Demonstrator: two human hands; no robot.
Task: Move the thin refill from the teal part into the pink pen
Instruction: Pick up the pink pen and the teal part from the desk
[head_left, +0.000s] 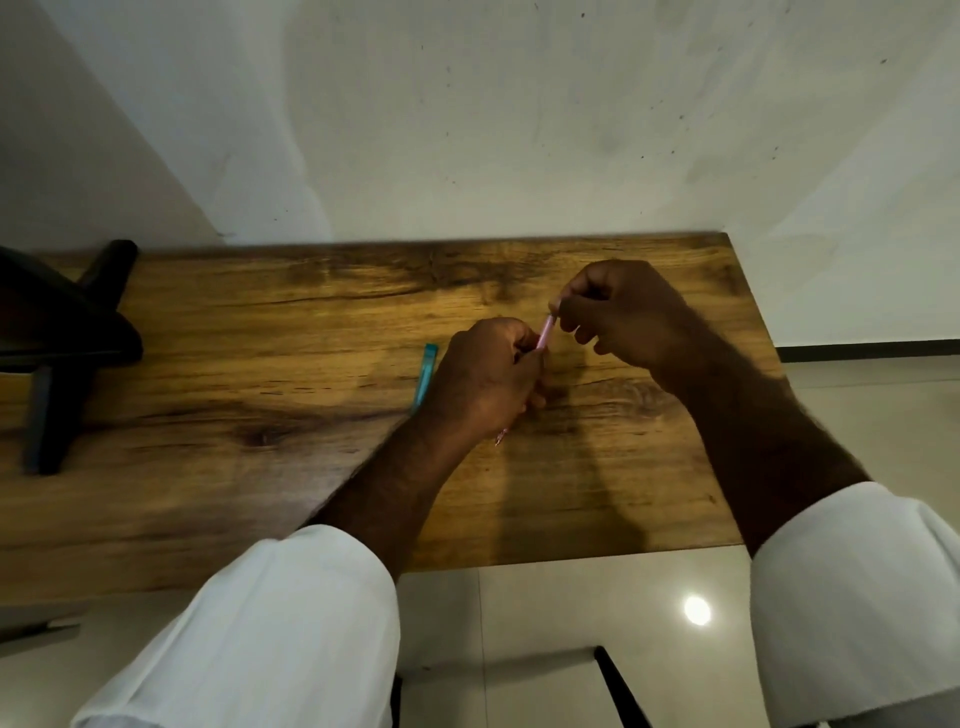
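Just right of the teal plastic pen part (426, 379) lying on the wood-grain surface (260, 338), your left hand (485, 379) grips the slim pink pen (546, 333) while the fingers of your right hand (626, 312) pinch its top end. The refill is unseen, so insertion seems under way.

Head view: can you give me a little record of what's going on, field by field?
table: wooden, against a pale wall
pink pen: held tilted between both hands
left hand: grips the pen's lower part
right hand: pinches its upper end
teal part: lies on the table, left of the left hand, untouched
refill: too small to tell
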